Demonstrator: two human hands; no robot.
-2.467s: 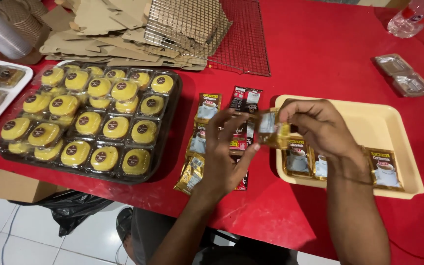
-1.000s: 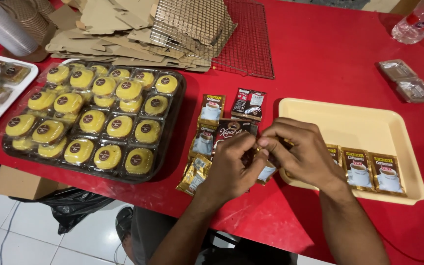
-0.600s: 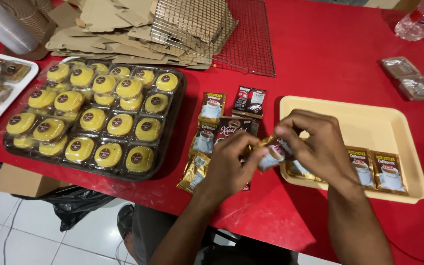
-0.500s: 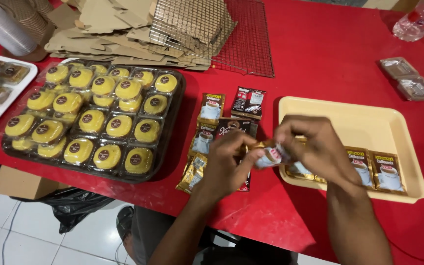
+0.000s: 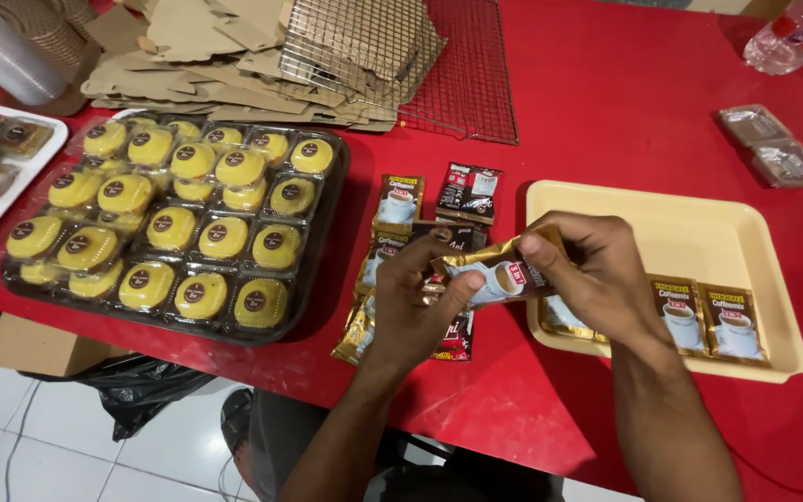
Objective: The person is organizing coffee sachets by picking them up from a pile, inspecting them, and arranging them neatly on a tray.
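Both hands pinch one gold sachet (image 5: 490, 277) between them: left hand (image 5: 420, 297) at its lower edge, right hand (image 5: 597, 274) at its top. Under the hands lie more sachets (image 5: 401, 200) on the red table (image 5: 643, 102). Right of them, a cream tray (image 5: 699, 232) holds two sachets. Left, a black tray (image 5: 322, 270) holds yellow cakes (image 5: 171, 228).

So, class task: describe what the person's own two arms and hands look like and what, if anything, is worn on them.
Both forearms are bare right up to the bottom edge of the picture: no sleeves, gloves, watch, bracelets or rings show. The left hand and the right hand have short, unpainted nails. No marks or bandages are visible on either arm.
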